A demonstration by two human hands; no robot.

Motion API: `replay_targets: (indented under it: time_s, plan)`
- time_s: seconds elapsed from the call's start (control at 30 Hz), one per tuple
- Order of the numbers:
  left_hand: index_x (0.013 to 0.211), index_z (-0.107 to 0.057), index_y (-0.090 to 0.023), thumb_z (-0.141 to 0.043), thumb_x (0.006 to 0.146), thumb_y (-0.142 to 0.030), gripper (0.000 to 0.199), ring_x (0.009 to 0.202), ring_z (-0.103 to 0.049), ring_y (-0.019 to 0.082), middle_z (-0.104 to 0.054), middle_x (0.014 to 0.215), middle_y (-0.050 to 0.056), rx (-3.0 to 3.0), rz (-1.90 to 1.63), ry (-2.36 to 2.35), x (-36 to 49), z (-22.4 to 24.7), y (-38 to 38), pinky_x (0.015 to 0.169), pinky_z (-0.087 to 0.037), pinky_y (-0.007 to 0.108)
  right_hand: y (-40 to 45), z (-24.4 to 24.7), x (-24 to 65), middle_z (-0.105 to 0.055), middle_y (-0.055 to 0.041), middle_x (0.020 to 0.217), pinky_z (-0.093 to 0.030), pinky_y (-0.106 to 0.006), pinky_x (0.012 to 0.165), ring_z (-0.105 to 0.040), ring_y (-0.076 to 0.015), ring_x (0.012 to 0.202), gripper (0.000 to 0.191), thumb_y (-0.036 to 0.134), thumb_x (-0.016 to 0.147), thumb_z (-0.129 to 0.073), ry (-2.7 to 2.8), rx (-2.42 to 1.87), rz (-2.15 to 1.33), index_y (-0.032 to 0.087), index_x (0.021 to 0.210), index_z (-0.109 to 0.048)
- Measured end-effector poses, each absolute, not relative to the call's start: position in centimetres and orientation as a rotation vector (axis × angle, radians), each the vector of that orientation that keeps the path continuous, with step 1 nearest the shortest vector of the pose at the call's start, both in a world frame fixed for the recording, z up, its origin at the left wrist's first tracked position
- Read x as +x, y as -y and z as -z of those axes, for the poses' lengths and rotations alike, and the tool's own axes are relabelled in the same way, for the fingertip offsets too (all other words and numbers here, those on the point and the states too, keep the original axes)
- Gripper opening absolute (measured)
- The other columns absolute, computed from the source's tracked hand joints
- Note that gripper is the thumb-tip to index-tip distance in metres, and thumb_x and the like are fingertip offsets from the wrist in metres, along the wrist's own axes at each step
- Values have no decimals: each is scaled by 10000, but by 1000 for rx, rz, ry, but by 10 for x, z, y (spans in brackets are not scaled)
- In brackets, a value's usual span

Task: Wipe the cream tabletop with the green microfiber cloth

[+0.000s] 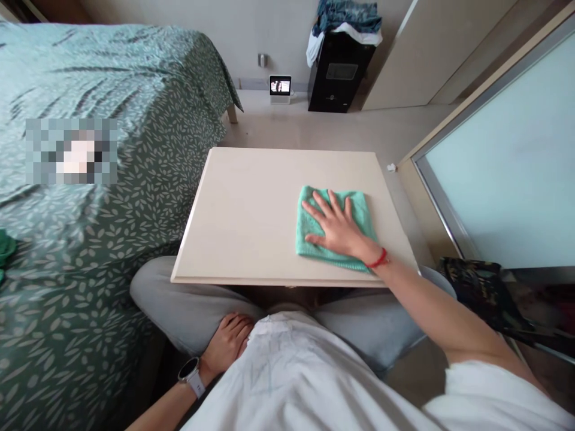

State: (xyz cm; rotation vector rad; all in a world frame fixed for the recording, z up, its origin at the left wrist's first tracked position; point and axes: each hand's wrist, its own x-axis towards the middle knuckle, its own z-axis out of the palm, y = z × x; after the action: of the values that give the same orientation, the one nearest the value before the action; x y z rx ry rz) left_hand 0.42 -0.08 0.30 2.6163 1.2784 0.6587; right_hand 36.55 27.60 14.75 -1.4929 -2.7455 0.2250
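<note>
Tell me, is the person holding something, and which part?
Nothing is gripped: the right hand lies flat on top of the folded green terry towel, fingers spread, and the left hand rests on a grey trouser leg.

You wear a loose white T-shirt with faint blue marks, and grey trousers. A red cord bracelet circles your right wrist; a smartwatch with a white strap and dark round face sits on your left wrist.
</note>
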Motion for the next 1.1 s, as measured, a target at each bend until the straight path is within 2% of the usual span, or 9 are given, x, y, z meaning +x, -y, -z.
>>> replay_targets:
  time_s: [0.13,0.23,0.43,0.53,0.63,0.77,0.9,1.1]
  plan:
    - [1208,-709,-203,-324,1245,-238,388,1107,-756,167,-815,1173,-2,2610,-663,-1274,5,-4,0,1161,-441,394,-202,-148,363,-194,-187,1975,-199,-961,1318,-126,-593,1804,1036,769,1045,-715,2853,-1281,-202,300,1898,-361]
    - [1210,-713,-209,-317,1246,-243,399,1094,-759,171,-819,1161,-1,2605,-692,-1286,5,-6,-1,1160,-441,392,-185,-151,359,-175,-173,1981,-211,-947,1326,-131,-587,1806,1039,685,1019,-805,2899,-1193,-231,319,1891,-375]
    - [1213,-704,-214,-302,1279,-310,419,1103,-773,163,-827,1172,-1,2595,-658,-1262,4,-8,-1,1154,-439,379,-261,-158,342,-251,-138,1970,-220,-914,1347,-200,-550,1804,887,728,1087,-655,2855,-1276,-310,369,1867,-434]
    - [1218,-700,-208,-294,1280,-313,424,1102,-773,158,-826,1161,-2,2581,-653,-1272,6,-10,-2,1140,-442,375,-330,-160,327,-208,-143,1983,-198,-911,1350,-151,-550,1813,883,742,1124,-549,2779,-1398,-336,337,1890,-382]
    - [1191,-698,-212,-295,1280,-305,423,1087,-769,153,-826,1135,-4,2571,-699,-1288,7,-12,-1,1138,-438,366,-402,-160,313,-164,-162,1991,-171,-955,1318,-109,-573,1811,873,711,1149,-487,2687,-1514,-356,295,1903,-342]
    - [1205,-696,-215,-301,1280,-293,410,1105,-765,147,-830,1148,-14,2585,-670,-1311,7,-11,1,1149,-436,369,-473,-161,296,-200,-188,1981,-154,-1000,1285,-141,-602,1795,864,685,1167,-393,2555,-1705,-319,256,1913,-307]
    - [1222,-697,-206,-300,1282,-304,413,1133,-764,147,-832,1177,-9,2593,-645,-1309,6,-10,3,1159,-440,375,-494,-161,286,-292,-219,1950,-146,-1018,1270,-209,-604,1778,881,701,1170,-318,2473,-1835,-286,233,1916,-290]
    - [1192,-691,-202,-277,1279,-290,433,1094,-765,144,-829,1140,-9,2618,-645,-1286,7,-15,-3,1118,-460,368,-455,-161,285,-133,-208,1989,-118,-997,1298,-91,-595,1807,901,670,1167,-355,2524,-1791,-290,202,1927,-232]
